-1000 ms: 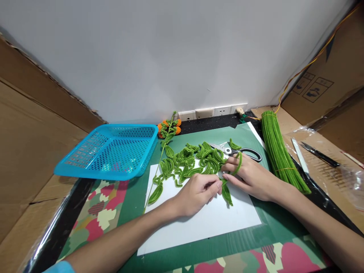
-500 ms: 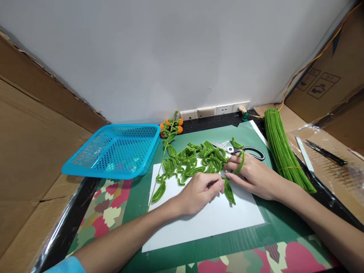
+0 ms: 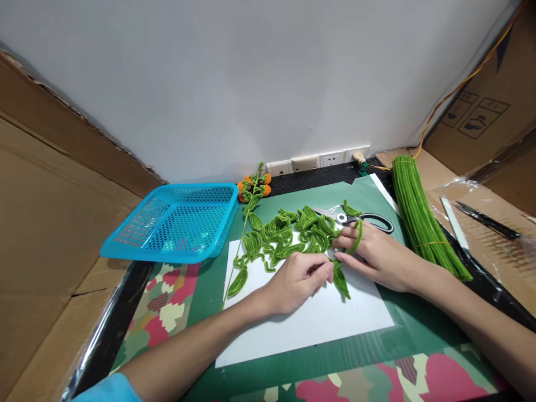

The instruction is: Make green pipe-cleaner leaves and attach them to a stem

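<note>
My left hand is closed in a pinch on a green pipe cleaner, over the white paper. My right hand meets it from the right, fingers closed on the same pipe cleaner, which loops up over the fingers. A leaf-shaped piece of green pipe cleaner hangs below the fingertips; whether it is joined to the loop is hidden by them. Just behind the hands lies a heap of bent green pipe-cleaner leaves. Scissors with black-and-white handles rest behind my right hand, beside a single small leaf.
A blue perforated basket stands at left. Beside it lies a green stem with orange flowers. At right are a thick bundle of green pipe cleaners, a white-handled tool and black tweezers. Cardboard walls flank the table.
The view has shifted slightly, so everything sits a little further right. Both hands keep nearly the same pose on the pipe cleaner.
</note>
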A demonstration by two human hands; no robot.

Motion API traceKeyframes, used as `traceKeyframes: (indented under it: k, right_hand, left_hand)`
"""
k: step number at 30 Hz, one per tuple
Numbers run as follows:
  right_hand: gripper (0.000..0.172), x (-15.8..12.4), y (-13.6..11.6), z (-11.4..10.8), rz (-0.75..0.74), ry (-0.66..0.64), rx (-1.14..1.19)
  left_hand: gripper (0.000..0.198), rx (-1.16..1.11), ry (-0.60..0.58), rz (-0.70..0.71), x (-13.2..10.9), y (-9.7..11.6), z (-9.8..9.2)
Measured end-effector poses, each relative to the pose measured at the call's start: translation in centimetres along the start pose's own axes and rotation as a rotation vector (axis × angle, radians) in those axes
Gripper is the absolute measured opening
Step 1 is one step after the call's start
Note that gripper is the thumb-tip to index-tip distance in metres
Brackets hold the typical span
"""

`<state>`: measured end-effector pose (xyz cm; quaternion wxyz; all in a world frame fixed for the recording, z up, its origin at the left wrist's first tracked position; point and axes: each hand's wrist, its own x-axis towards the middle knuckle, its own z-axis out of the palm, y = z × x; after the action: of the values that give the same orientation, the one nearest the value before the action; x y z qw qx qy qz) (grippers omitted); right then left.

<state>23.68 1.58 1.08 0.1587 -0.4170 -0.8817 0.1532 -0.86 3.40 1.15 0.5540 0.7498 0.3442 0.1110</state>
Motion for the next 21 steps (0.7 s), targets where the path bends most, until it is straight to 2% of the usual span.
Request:
traceKeyframes:
  k: [21]
  right_hand:
    - [0.033,-0.02,0.08,0.04,0.005,0.003,0.008]
  left_hand:
    - [0.043,-0.011,-0.001,-0.002,0.05,0.28,-0.05]
